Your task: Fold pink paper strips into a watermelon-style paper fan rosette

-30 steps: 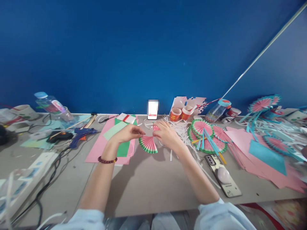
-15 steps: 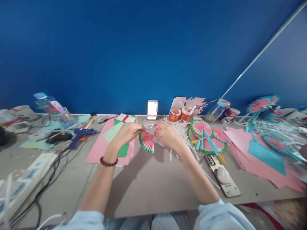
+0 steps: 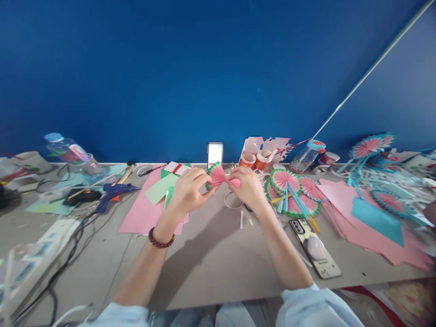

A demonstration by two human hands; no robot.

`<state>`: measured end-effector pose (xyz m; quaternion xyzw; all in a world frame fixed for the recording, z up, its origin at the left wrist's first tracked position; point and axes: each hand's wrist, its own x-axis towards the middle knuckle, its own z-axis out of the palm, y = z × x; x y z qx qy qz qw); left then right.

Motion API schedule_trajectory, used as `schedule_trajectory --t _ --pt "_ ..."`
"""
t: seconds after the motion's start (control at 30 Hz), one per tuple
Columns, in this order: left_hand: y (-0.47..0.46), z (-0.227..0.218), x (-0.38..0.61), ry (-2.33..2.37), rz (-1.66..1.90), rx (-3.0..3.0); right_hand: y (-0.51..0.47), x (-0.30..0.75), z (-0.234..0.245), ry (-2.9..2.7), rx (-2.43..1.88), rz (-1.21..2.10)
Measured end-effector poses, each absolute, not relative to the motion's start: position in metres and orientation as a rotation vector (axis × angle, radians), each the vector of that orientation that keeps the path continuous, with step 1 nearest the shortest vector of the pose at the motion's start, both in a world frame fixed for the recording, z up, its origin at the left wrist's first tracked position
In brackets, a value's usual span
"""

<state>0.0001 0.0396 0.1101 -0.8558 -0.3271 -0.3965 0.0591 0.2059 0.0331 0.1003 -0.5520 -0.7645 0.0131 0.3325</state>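
Note:
Between my two hands, above the table, is a pleated paper fan [image 3: 218, 175], pink with a green edge, pinched narrow toward its right side. My left hand [image 3: 193, 190] grips the fan's left part between thumb and fingers. On the right, my right hand [image 3: 245, 185] pinches its pink gathered end. Pink sheets [image 3: 138, 217] and a light green sheet [image 3: 161, 190] lie left of my left hand. Several finished watermelon-like fans [image 3: 286, 182] with blue and yellow strips are piled to the right of my right hand.
A phone [image 3: 215, 154] stands against the blue wall, with red paper cups [image 3: 248, 160] to its right. Another phone [image 3: 318, 252] lies at the front right beside pink paper [image 3: 361, 236]. At left are a blue glue gun [image 3: 114, 194], a power strip [image 3: 44, 252] and a bottle [image 3: 70, 150].
The fan has turned and risen, its green edge now pointing up and left. My left hand has moved down and to the right around it; my right hand has shifted slightly right.

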Motion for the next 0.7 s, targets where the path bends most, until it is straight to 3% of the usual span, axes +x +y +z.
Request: schedule_trajectory --t 0.17,0.4,0.7 --pt "0.038 0.106 0.003 -1.063 -1.112 -2.602 0.035 0.21 0.098 -1.869 -1.491 0.084" --pt "0.038 0.104 0.007 -1.566 -1.289 -2.743 0.034 0.209 0.099 -1.803 -1.559 0.086" --pt "0.043 0.099 0.01 -1.797 -1.728 -2.739 0.035 0.207 0.1 -1.792 -1.55 0.075"
